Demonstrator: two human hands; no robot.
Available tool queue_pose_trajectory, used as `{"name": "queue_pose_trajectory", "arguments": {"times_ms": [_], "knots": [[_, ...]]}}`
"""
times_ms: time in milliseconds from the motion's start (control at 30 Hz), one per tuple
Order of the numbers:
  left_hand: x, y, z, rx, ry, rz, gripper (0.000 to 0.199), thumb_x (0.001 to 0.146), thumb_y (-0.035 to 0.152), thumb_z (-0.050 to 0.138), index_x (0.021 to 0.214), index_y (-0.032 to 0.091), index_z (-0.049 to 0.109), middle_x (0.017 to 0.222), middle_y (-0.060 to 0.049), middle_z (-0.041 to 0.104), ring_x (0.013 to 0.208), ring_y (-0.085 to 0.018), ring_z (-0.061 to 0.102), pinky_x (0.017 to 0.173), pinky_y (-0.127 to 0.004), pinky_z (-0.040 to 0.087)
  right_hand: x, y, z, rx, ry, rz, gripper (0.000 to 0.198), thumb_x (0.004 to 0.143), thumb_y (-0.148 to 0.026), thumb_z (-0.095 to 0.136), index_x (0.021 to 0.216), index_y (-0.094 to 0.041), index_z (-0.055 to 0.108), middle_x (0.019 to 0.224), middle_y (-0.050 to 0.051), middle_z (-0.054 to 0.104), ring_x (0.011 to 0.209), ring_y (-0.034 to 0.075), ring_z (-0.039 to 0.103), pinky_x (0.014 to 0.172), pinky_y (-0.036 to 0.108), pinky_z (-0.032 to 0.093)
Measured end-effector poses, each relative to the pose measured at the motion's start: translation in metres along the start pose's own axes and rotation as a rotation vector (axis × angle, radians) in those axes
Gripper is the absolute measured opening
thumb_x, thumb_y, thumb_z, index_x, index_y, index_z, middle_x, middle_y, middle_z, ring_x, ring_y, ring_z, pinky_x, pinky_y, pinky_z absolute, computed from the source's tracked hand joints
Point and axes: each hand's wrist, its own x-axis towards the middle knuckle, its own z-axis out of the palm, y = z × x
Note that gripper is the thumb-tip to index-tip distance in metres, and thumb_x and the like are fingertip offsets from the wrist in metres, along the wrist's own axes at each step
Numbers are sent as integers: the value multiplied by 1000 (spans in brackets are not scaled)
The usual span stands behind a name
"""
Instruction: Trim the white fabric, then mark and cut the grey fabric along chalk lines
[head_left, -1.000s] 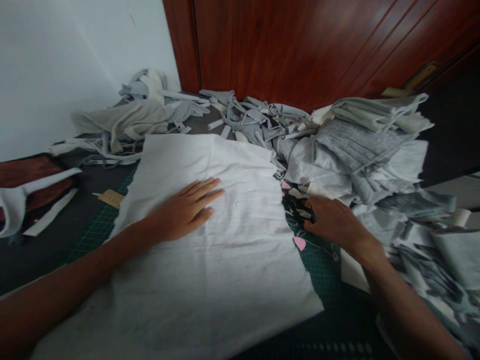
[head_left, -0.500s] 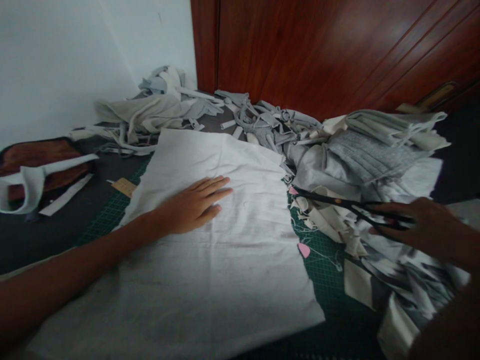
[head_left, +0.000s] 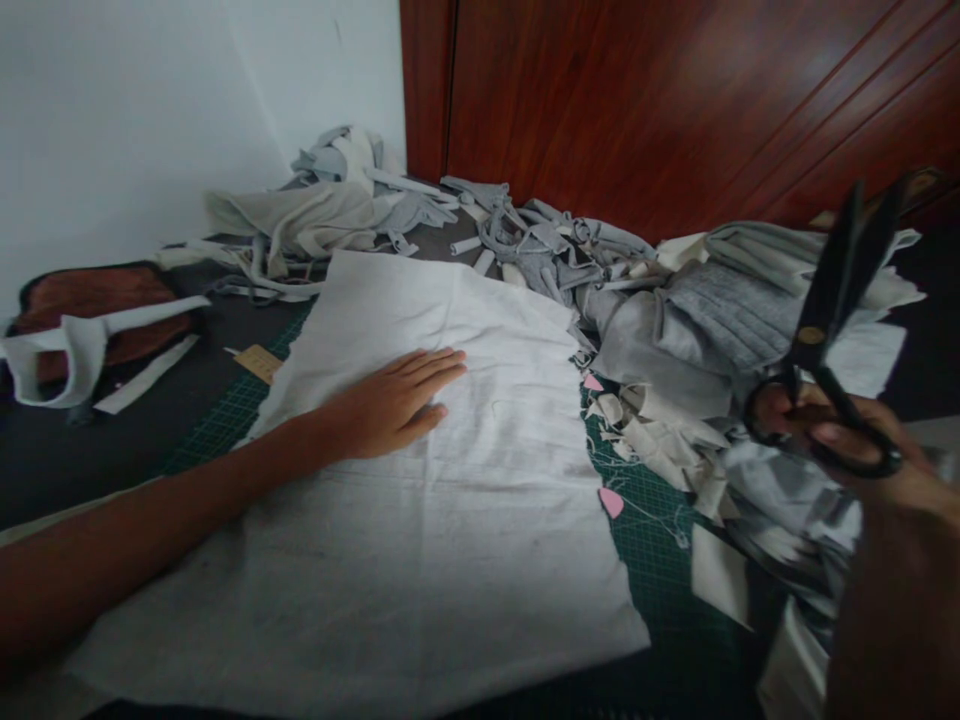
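A large white cloth [head_left: 450, 560] lies over the green cutting mat [head_left: 660, 560], its edges a little frayed. My left hand [head_left: 390, 405] rests flat on the cloth, fingers stretched out. On the right, my right hand [head_left: 862, 430] grips black scissors [head_left: 810, 335] by the handles, raised above the scraps. Their blades point up and stand slightly apart. Two pink pieces show at the cloth's right edge; the nearer pink piece [head_left: 611, 502] is rounded and partly covered by the cloth.
Grey fabric scraps [head_left: 540, 240] are heaped along the wooden door [head_left: 637, 110]. Folded grey cloth [head_left: 735, 310] lies at the right. Cream offcuts [head_left: 667, 440] border the mat. A brown pouch [head_left: 142, 290] with white strips and a cardboard tag [head_left: 259, 362] are on the left.
My right hand has lifted the scissors from near the cloth's right edge and turned them, so the blades now point up. My left hand stays flat on the cloth.
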Motion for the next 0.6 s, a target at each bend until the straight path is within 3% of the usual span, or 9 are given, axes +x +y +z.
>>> {"name": "queue_pose_trajectory", "arguments": {"times_ms": [100, 200, 300, 433, 600], "knots": [[-1, 1, 0, -19, 6, -12, 58, 110, 37, 40, 164, 16, 35, 172, -14, 38, 163, -26, 33, 136, -48, 28, 8, -10, 38, 378, -145, 43, 48, 76, -75, 79, 82, -29, 69, 82, 12, 65, 83, 28, 68, 75, 45, 54], [-2, 2, 1, -16, 43, -50, 61, 110, 37, 40, 165, 14, 31, 174, -16, 35, 164, -27, 29, 136, -49, 29, 13, -17, 70, 510, -80, 76, 36, 80, -59, 80, 92, -29, 64, 89, 9, 63, 83, 27, 66, 79, 46, 55], [-3, 2, 2, 9, 73, -111, 61, 111, 38, 36, 164, 9, 31, 175, -20, 30, 166, -29, 24, 136, -51, 28, 13, -24, 93, 543, 10, 49, 32, 80, -52, 78, 92, -29, 61, 84, 4, 58, 71, 22, 61, 71, 41, 54], [-3, 1, 4, 27, 66, -147, 63, 111, 39, 34, 164, 7, 30, 173, -21, 32, 165, -29, 27, 136, -51, 28, 9, -34, 112, 304, -24, 27, 28, 82, -46, 78, 97, -25, 67, 80, 3, 64, 69, 20, 62, 65, 33, 52], [-2, -2, 7, 46, 163, -245, 62, 109, 39, 34, 162, 7, 32, 170, -23, 38, 162, -31, 33, 134, -54, 32, 5, -26, 138, -158, -103, -247, 26, 88, -35, 68, 109, -21, 73, 96, 8, 74, 85, 25, 71, 80, 38, 61]]}}
